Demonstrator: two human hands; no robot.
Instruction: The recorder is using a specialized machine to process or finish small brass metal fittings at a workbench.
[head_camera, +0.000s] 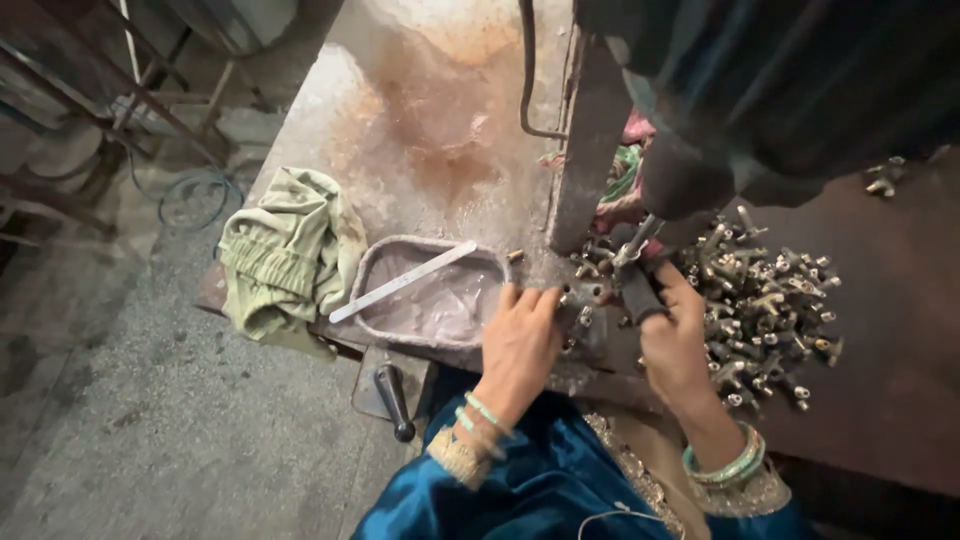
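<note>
My left hand (522, 345) rests fingers-down on a small metal fixture (583, 296) at the base of a machine column (590, 140); a small brass fitting sits under its fingertips, though the grip itself is hidden. My right hand (675, 345) is closed around a black machine handle (633, 288) that slants up to a metal lever (638, 240). Just right of that hand lies a heap of small brass fittings (765, 300). Both wrists wear green bangles over blue sleeves.
A shallow metal tray (365, 275) of milky liquid with a flat metal strip (400, 283) across it sits left of my left hand. A crumpled green cloth (290, 250) lies at the bench's left edge. A black crank handle (393, 398) hangs below. Rusty bench top (420, 120) extends beyond.
</note>
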